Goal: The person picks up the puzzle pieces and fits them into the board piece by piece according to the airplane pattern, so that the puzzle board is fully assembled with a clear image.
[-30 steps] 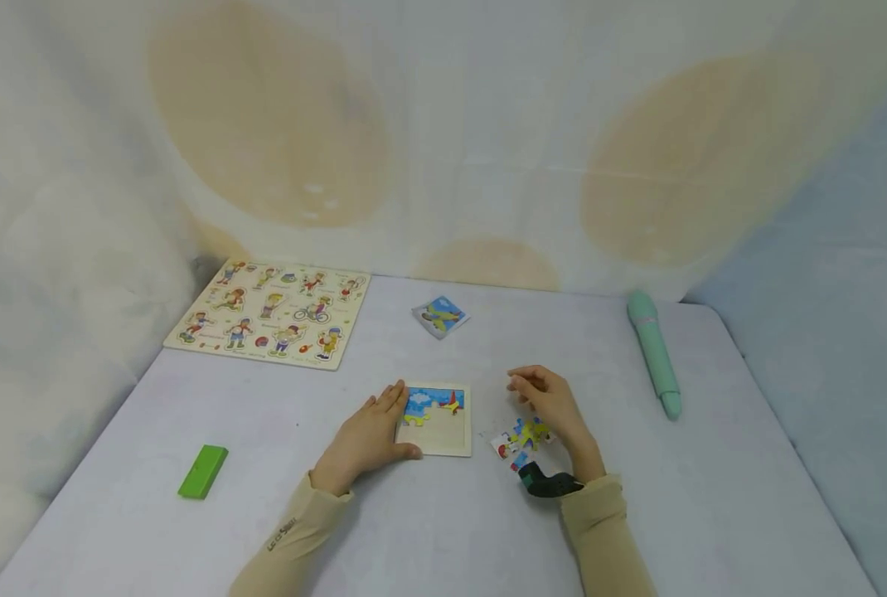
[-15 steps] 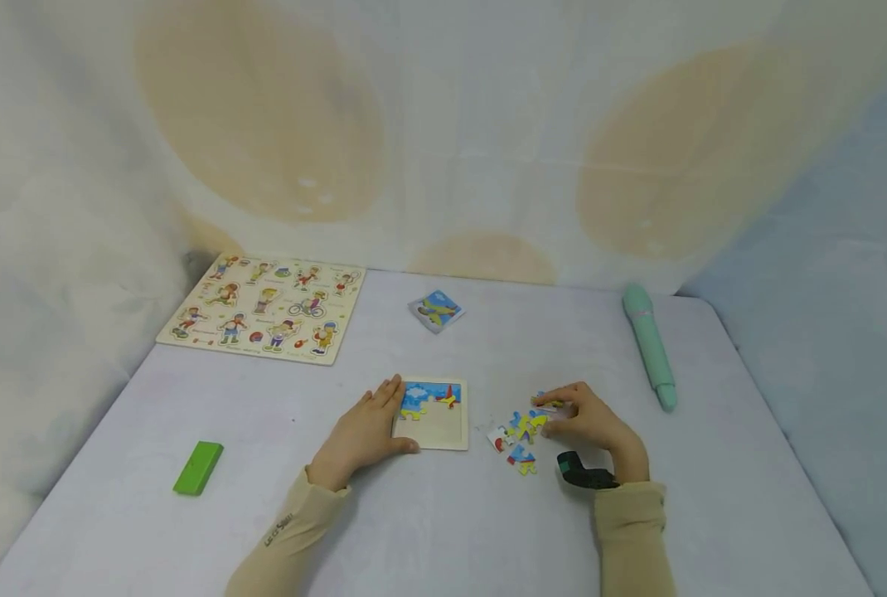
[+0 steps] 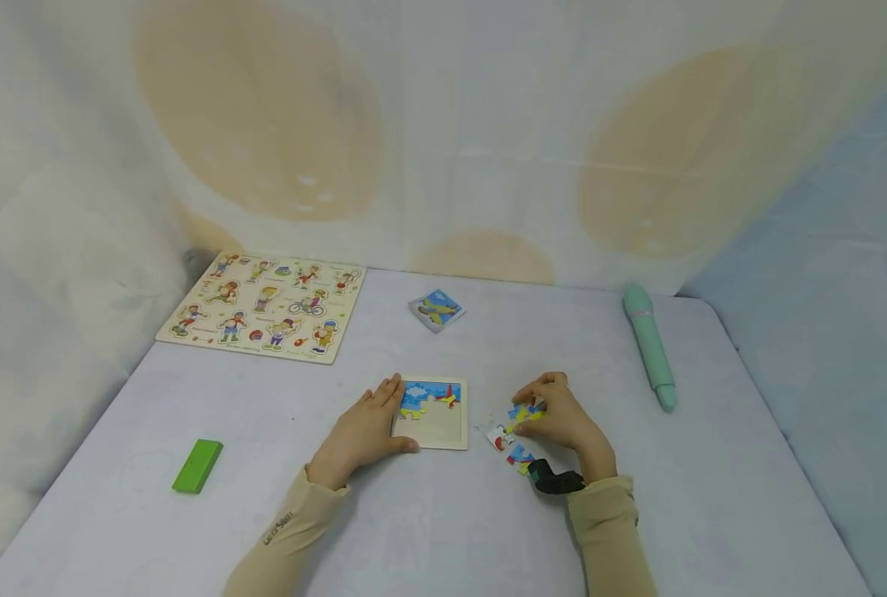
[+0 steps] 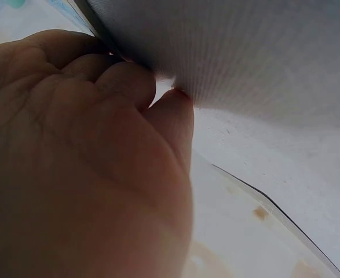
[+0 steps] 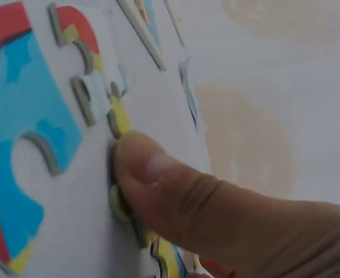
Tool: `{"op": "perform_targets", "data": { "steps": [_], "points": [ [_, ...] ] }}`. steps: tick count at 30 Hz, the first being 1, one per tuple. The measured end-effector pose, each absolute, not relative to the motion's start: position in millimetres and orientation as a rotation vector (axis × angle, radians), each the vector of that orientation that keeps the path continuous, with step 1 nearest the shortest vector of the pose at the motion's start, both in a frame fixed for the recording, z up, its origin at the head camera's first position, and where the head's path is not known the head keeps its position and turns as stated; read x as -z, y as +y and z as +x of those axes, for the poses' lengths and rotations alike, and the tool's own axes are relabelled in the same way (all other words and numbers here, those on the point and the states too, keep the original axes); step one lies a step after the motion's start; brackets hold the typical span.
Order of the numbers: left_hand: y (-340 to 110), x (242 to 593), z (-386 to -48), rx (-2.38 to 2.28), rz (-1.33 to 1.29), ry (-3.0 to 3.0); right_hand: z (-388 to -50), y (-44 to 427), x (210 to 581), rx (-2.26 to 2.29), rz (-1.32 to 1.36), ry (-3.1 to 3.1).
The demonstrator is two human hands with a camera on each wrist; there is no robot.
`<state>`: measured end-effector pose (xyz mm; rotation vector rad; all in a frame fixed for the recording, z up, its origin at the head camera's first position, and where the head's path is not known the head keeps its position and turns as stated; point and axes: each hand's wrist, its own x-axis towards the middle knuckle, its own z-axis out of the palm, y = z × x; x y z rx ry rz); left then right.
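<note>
My left hand (image 3: 361,435) rests along the left edge of a small square wooden puzzle board (image 3: 443,431), fingers extended and thumb at its lower corner. Blue sky and yellow pieces fill the board's upper part; bare wood shows below. To the right of the board, my right hand (image 3: 566,423) pinches a yellow and blue puzzle piece (image 3: 525,412) between thumb and fingers, low over the table. A red-and-white puzzle piece (image 3: 498,437) and a blue puzzle piece (image 3: 520,454) lie beside it. In the right wrist view the thumb (image 5: 175,191) hides part of the pieces.
A large wooden board with sports figures (image 3: 264,311) lies at the back left. Behind the small puzzle is a square airplane picture (image 3: 437,310). A green block (image 3: 198,466) lies at left, a mint-green microphone-shaped thing (image 3: 649,347) at right.
My right hand moved from above the pieces to the right, down onto them, then back left, where it now pinches a piece. The left hand stays on the board's edge.
</note>
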<state>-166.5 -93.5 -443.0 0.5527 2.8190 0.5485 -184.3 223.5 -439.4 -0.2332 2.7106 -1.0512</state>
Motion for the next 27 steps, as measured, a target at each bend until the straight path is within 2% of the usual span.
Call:
{"op": "perform_targets", "data": {
  "steps": [17,27],
  "points": [
    [-96.5,445.9,-167.4,-0.522,0.553,2.826,-187.9,216.3,441.5,1.045,-0.018,2.82],
    [-94.8,446.9,-168.9,-0.495,0.569,2.836,-189.3,214.4,435.3,1.102,-0.077,2.838]
  ]
}}
